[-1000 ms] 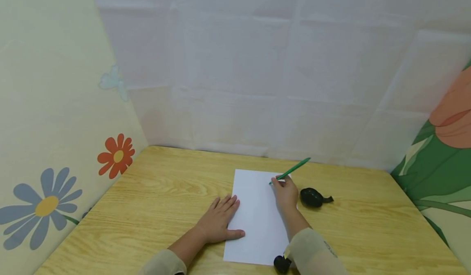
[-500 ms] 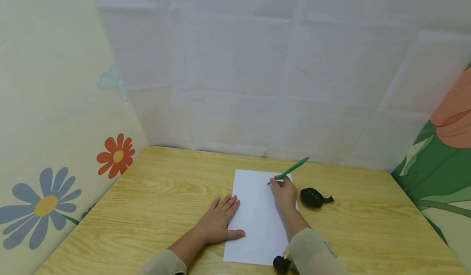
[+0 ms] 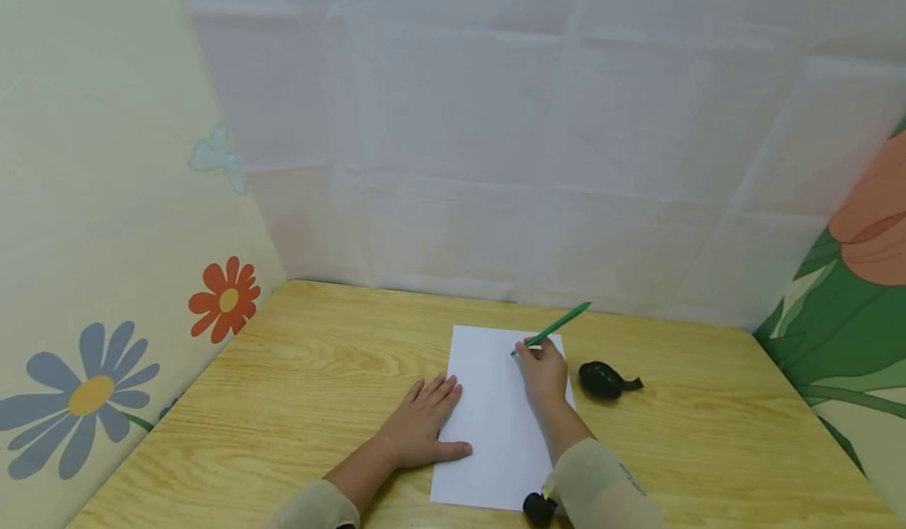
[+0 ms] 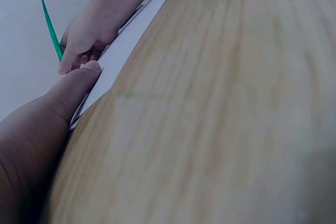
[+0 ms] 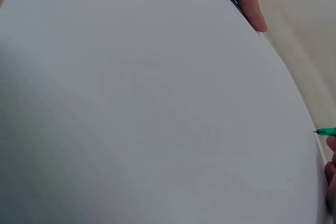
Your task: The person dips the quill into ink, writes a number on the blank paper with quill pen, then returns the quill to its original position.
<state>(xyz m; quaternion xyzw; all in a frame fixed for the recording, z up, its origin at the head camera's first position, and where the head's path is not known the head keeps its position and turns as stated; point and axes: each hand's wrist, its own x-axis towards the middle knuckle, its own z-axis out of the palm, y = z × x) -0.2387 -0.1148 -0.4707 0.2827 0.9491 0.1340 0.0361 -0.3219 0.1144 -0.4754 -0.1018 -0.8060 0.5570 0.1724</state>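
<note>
A sheet of white paper lies on the wooden table. Its left edge is under the fingers and thumb of my left hand, which rests flat and spread. Near the paper's upper right, my right hand pinches a slim green pen between thumb and fingers. The pen slants up to the right, its tip right at the paper. In the right wrist view, the dark point of the pen shows at the right edge. Beyond my left thumb, the left wrist view shows the pen upright in the right hand.
A glossy black oval thing with a short tail lies right of the paper. A smaller black rounded thing sits at the paper's bottom edge beside my right sleeve. White sheeting hangs behind the wooden table.
My right hand and the pen have shifted slightly left across the top of the paper. The left hand has stayed in place.
</note>
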